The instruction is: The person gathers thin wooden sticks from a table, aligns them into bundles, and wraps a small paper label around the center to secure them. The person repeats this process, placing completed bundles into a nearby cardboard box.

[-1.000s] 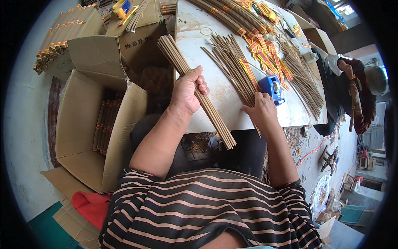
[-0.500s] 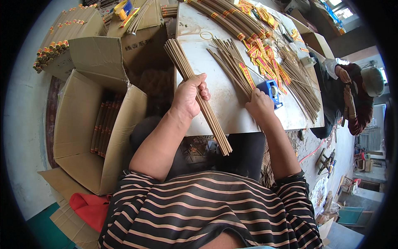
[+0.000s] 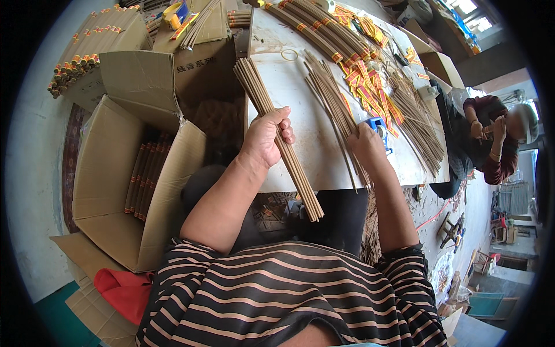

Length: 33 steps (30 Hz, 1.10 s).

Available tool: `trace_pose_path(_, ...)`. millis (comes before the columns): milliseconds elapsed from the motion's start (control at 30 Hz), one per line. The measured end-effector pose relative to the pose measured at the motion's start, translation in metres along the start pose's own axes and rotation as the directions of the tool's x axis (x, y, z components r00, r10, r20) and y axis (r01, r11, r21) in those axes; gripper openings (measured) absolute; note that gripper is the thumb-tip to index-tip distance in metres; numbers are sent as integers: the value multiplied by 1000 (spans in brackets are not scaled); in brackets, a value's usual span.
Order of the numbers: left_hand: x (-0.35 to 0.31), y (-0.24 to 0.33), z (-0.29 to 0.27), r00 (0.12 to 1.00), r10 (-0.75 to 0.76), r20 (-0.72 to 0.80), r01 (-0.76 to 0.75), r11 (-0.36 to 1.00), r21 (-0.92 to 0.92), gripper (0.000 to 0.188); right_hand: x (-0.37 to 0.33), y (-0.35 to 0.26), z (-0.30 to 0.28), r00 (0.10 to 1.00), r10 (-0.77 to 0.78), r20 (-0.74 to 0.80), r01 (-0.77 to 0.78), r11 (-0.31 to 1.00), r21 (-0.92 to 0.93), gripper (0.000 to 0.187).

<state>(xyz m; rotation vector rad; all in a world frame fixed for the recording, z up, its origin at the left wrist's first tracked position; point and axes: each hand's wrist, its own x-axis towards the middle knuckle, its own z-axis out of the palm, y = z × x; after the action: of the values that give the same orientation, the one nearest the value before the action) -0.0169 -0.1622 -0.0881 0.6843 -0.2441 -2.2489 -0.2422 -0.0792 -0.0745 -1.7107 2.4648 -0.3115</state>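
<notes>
Fingers of the left hand are curled closed around a bundle of brown sticks, thumb laid along it, over the near left corner of the white table. The bundle slants: its upper end reaches just past the table's left edge, and its lower end juts out beyond the near edge. The right hand is above the table's near part, knuckles up and fingers bent downward; their tips are hidden, so I cannot tell how far they are closed or whether they grip anything.

Beneath and beside that hand, a loose row of sticks runs across the middle of the table, some ends passing the near edge. Just right of the hand on the table sits a blue tape dispenser, partly covered by it. Red and yellow labels lie heaped on the table beyond the dispenser, with a fan of thinner-looking sticks toward the table's right edge. Banded bundles lie at the table's far side, and a thin ring nearer its left edge.

Left of the table stands an open cardboard box with dark banded bundles inside; more bundles are stacked farther off. Right of the table, a co-worker has both hands raised together.
</notes>
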Motion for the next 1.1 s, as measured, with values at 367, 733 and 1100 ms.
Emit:
trace_pose_path(367, 6, -2, -5, 999, -29, 37, 29, 1000, -6, 13, 17, 2, -11, 987, 42, 158, -112, 875, 470, 24)
trace_pose_path(733, 26, -20, -8, 995, 17, 96, -15, 1000, -24, 26, -37, -64, -4, 987, -158, 0, 153, 957, 248, 28)
trace_pose_path(1100, 16, -13, -4, 997, 37, 71, -32, 996, -80, 14, -58, -79, 5, 934, -357, 26, 353, 931, 94, 41)
